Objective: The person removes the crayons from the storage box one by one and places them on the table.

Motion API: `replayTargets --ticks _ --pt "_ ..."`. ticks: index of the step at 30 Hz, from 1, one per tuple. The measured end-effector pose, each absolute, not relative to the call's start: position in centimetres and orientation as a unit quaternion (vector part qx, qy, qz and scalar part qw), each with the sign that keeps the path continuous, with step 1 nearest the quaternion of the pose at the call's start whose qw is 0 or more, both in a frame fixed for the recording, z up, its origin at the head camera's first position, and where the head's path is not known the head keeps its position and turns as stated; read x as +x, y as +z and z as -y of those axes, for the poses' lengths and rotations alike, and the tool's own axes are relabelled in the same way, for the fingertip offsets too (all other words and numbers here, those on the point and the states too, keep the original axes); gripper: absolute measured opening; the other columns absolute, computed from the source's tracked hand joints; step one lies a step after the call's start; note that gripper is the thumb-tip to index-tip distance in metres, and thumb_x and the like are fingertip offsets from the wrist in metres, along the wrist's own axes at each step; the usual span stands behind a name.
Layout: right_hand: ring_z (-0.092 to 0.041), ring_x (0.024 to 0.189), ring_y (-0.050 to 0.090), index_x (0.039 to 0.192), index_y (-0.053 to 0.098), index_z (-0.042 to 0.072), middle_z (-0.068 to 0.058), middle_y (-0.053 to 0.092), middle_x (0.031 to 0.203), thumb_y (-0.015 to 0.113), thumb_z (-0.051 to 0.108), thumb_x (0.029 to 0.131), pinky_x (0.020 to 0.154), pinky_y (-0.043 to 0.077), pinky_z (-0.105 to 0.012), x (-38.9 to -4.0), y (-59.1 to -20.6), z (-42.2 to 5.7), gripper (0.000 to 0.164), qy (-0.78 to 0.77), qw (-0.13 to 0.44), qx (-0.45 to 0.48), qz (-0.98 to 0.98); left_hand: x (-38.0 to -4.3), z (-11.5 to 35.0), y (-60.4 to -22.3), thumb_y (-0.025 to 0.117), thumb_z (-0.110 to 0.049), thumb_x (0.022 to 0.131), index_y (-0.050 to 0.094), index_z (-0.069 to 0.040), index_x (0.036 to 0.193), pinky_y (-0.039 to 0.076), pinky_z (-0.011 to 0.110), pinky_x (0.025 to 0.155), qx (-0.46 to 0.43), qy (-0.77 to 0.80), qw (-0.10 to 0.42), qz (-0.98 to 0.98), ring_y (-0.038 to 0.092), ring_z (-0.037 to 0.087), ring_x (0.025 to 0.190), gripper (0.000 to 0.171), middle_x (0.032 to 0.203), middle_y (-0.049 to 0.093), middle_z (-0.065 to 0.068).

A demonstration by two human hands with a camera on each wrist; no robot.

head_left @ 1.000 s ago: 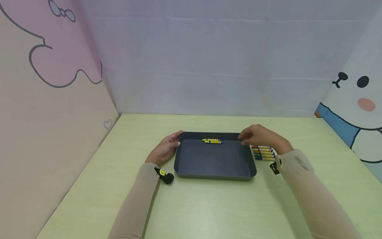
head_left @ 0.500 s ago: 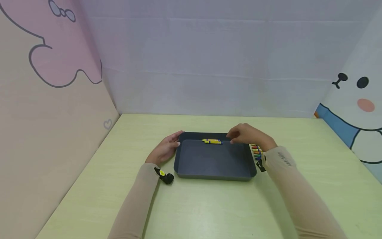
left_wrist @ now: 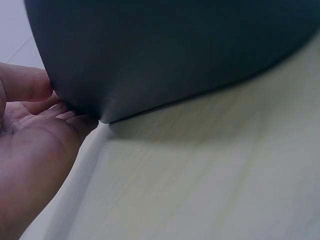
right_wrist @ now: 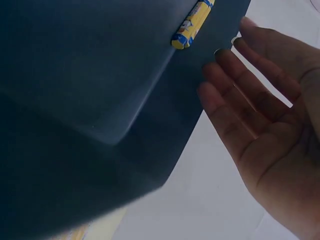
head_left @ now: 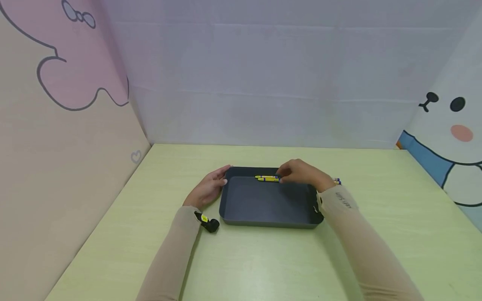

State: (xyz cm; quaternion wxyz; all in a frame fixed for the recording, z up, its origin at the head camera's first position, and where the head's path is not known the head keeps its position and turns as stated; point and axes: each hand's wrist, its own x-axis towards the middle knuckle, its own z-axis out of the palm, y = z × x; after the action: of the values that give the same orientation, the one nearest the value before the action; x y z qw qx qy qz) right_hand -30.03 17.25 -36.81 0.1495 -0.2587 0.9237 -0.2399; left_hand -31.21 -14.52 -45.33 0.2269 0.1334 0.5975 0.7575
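Observation:
A dark grey rectangular tray [head_left: 256,205] lies on the table. My left hand [head_left: 206,190] holds its far left corner; in the left wrist view, thumb and fingers meet the tray's outer wall [left_wrist: 165,55]. Two yellow crayons with blue ends [head_left: 268,179] lie side by side near the tray's back wall. Over the back right part of the tray, my right hand [head_left: 299,171] has its fingertips right at the crayons' right ends. In the right wrist view its fingers are loosely bent with nothing seen between them, beside the rim, near a crayon [right_wrist: 192,25].
More crayons [head_left: 336,181] lie on the table right of the tray, mostly hidden behind my right wrist. The pale yellow table [head_left: 241,259] meets a white back wall [head_left: 241,104]. Printed cartoon panels stand at the left and right.
My right hand has moved left from the tray's right rim to the crayons inside, dipping slightly, and its wrist now covers most of the crayons outside. The left hand and tray have stayed put.

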Motion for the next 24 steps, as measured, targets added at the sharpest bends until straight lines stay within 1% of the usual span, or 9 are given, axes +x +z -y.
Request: replayTargets --ticks 8,15,19,24 --pt "-0.032 0.113 0.061 0.126 0.06 -0.002 -0.019 0.063 0.124 0.064 0.011 0.092 0.093 0.05 -0.042 -30.1 -37.5 -16.1 0.037 -0.234 0.155 -0.244 -0.928 -31.2 14.6 -45.2 0.033 0.013 0.095 0.014 -0.003 0.154 0.011 0.042 0.119 0.131 0.759 0.226 -0.596 0.008 0.02 0.15 0.064 0.162 0.01 0.008" --pt "-0.034 0.118 0.056 0.131 0.056 -0.002 -0.019 0.058 0.13 0.063 0.012 0.092 0.095 0.048 -0.043 -30.1 -38.1 -15.7 0.041 -0.223 0.159 -0.231 -0.933 -31.3 14.6 -45.3 0.033 0.012 0.096 0.014 -0.004 0.154 0.014 0.041 0.119 0.132 0.757 0.225 -0.599 0.009 0.02 0.149 0.063 0.162 0.011 0.008" --pt "-0.036 0.119 0.055 0.131 0.055 -0.003 -0.021 0.056 0.131 0.063 0.011 0.092 0.094 0.048 -0.044 -30.1 -38.3 -15.5 0.042 -0.215 0.157 -0.233 -0.935 -31.3 14.6 -45.5 0.033 0.012 0.096 0.014 -0.003 0.154 0.014 0.041 0.119 0.135 0.756 0.223 -0.6 0.01 0.021 0.149 0.063 0.162 0.012 0.009" --pt "-0.036 0.118 0.055 0.129 0.057 -0.002 -0.02 0.056 0.129 0.064 0.011 0.091 0.094 0.048 -0.044 -30.0 -38.7 -15.3 0.04 -0.208 0.153 -0.233 -0.938 -31.4 14.6 -45.6 0.032 0.012 0.096 0.014 -0.003 0.154 0.012 0.042 0.119 0.136 0.757 0.221 -0.599 0.01 0.022 0.149 0.063 0.162 0.012 0.01"
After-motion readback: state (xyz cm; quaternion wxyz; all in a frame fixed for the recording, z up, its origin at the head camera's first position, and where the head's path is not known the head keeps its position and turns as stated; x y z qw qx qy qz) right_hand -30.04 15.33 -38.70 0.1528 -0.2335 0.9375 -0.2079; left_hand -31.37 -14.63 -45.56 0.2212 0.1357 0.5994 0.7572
